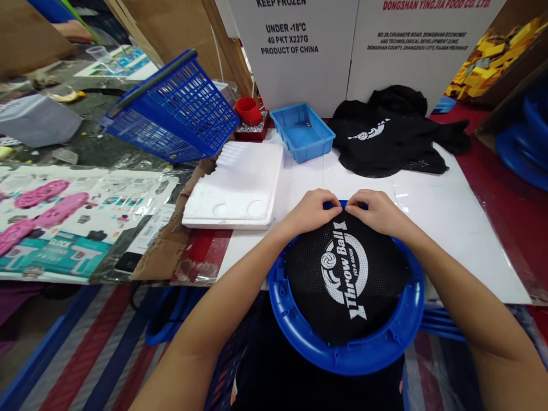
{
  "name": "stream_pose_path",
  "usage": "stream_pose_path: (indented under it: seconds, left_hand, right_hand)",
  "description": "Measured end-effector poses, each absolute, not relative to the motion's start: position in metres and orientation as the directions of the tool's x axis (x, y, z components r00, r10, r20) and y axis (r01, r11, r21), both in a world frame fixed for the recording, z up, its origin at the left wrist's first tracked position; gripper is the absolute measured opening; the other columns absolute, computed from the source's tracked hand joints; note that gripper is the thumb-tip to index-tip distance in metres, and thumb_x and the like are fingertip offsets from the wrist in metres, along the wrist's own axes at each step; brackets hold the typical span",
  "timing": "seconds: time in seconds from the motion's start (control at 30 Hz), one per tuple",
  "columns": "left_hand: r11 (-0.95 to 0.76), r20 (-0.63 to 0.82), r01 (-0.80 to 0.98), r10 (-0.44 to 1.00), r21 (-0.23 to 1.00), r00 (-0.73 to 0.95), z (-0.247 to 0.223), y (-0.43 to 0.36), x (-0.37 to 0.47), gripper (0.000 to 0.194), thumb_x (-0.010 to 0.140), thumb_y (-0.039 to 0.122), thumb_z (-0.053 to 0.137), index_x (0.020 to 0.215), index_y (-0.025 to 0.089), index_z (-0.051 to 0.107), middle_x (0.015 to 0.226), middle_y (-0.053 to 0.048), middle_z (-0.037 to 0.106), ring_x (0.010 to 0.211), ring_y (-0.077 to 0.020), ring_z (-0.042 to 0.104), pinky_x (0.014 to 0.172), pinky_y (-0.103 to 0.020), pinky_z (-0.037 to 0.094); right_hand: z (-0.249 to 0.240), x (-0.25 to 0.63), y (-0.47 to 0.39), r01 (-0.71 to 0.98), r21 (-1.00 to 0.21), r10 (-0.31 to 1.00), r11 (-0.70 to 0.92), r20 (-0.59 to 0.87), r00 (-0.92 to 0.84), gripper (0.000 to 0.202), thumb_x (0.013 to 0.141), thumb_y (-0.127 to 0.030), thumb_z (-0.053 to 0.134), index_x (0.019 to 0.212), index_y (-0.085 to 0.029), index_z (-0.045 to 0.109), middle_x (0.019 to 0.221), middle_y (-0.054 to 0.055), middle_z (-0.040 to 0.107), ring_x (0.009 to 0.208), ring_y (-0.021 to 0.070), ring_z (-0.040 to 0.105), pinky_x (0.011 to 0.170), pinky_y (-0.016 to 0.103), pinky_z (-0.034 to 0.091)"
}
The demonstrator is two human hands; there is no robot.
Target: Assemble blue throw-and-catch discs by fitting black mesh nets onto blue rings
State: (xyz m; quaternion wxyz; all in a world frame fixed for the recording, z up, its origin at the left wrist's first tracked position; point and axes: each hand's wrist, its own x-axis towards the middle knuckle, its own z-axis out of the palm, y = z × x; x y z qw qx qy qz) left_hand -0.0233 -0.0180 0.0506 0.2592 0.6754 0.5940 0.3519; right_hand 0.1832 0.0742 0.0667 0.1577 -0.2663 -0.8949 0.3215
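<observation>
A round blue plastic ring [342, 362] rests between my body and the table edge, its far side on the white tabletop. Black mesh fabric [308, 268] with a white "Throw Ball" print is stretched across the ring. At the far rim, my left hand [317, 210] pinches the fabric's edge between thumb and fingers. Close beside it, my right hand [371, 211] pinches the same edge, the fingertips of both hands nearly touching. More black printed mesh pieces [381, 134] lie in a heap at the back of the table.
A light blue tray [303, 134] stands behind a white foam block [240, 182]. A tilted blue basket [171, 108] and a red cup [248, 111] are at the back left. White cartons [308, 74] wall the rear. Blue rings [524, 142] are stacked at the right.
</observation>
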Motion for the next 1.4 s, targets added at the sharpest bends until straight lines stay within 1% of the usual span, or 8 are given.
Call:
stream_pose_path:
  seconds: [0.23,0.57,0.73,0.87,1.03,1.17,1.3,1.4]
  left_hand:
    - [-0.131,0.157,0.693,0.987,0.709,0.027,0.056,-0.014,-0.018,0.008,0.084,0.017,0.068,0.078,0.02,0.073,0.086,-0.003,0.076,0.088,-0.0222,0.069,0.091,-0.04,0.054]
    - [-0.159,0.131,0.627,0.987,0.763,0.091,0.055,-0.015,-0.027,0.008,0.092,0.022,0.069,0.086,0.02,0.074,0.093,-0.004,0.076,0.091,-0.0214,0.07,0.092,-0.039,0.054]
    - [-0.313,0.247,0.661,0.949,0.682,0.196,0.063,-0.03,-0.035,0.009,0.094,0.026,0.075,0.098,0.021,0.069,0.122,-0.009,0.072,0.117,-0.0256,0.068,0.107,-0.044,0.053]
    - [-0.345,0.185,0.718,0.938,0.604,0.294,0.066,-0.04,-0.038,0.014,0.097,0.033,0.076,0.097,0.021,0.069,0.147,-0.013,0.061,0.139,-0.0314,0.059,0.119,-0.05,0.048]
    - [-0.39,0.128,0.752,0.915,0.531,0.384,0.062,-0.041,-0.036,0.018,0.097,0.038,0.078,0.098,0.021,0.074,0.156,-0.014,0.054,0.143,-0.0344,0.056,0.122,-0.053,0.046]
    - [-0.367,0.074,0.752,0.916,0.548,0.394,0.062,-0.041,-0.035,0.033,0.098,0.049,0.075,0.085,0.018,0.074,0.168,-0.013,0.045,0.152,-0.0369,0.048,0.128,-0.053,0.04]
    - [-0.279,-0.066,0.738,0.914,0.615,0.4,0.068,-0.045,-0.045,0.038,0.095,0.055,0.077,0.081,0.02,0.073,0.178,-0.006,0.034,0.163,-0.0369,0.033,0.133,-0.051,0.033]
    - [-0.207,-0.089,0.725,0.934,0.657,0.347,0.076,-0.048,-0.054,0.03,0.095,0.049,0.077,0.087,0.02,0.075,0.172,-0.009,0.043,0.156,-0.0344,0.045,0.128,-0.05,0.038]
  right_hand:
    - [0.061,0.178,0.074,0.378,-0.615,0.577,0.692,0.156,-0.802,0.018,0.099,-0.023,0.062,0.084,-0.021,0.073,0.087,0.005,0.071,0.083,0.0218,0.064,0.079,0.034,0.046]
    - [0.066,0.176,0.071,0.421,-0.554,0.581,0.718,0.144,-0.801,0.016,0.096,-0.02,0.063,0.082,-0.02,0.072,0.084,0.005,0.068,0.081,0.0216,0.063,0.078,0.034,0.045]
    - [0.072,0.192,0.083,0.498,-0.492,0.607,0.714,0.079,-0.791,0.016,0.094,-0.022,0.063,0.082,-0.02,0.075,0.084,0.006,0.071,0.08,0.0223,0.065,0.077,0.035,0.046]
    - [0.081,0.217,0.101,0.568,-0.43,0.623,0.702,-0.016,-0.782,0.015,0.092,-0.021,0.063,0.084,-0.021,0.076,0.086,0.005,0.075,0.081,0.0237,0.068,0.078,0.036,0.049]
    - [0.081,0.221,0.1,0.339,-0.454,0.451,0.824,0.162,-0.878,0.021,0.099,-0.026,0.063,0.11,-0.024,0.081,0.122,0.012,0.074,0.113,0.0319,0.071,0.1,0.047,0.056]
    - [0.063,0.207,0.086,0.119,-0.436,0.224,0.892,0.199,-0.954,0.026,0.099,-0.029,0.069,0.122,-0.029,0.082,0.162,0.013,0.054,0.15,0.0407,0.05,0.124,0.063,0.043]
    - [0.056,0.202,0.086,0.128,-0.443,0.214,0.887,0.15,-0.965,0.025,0.097,-0.026,0.071,0.12,-0.025,0.08,0.164,0.016,0.053,0.151,0.0407,0.05,0.125,0.062,0.041]
    - [0.066,0.207,0.094,0.174,-0.515,0.273,0.839,0.123,-0.954,0.012,0.097,-0.03,0.069,0.102,-0.022,0.077,0.153,0.016,0.064,0.141,0.0381,0.06,0.119,0.058,0.048]
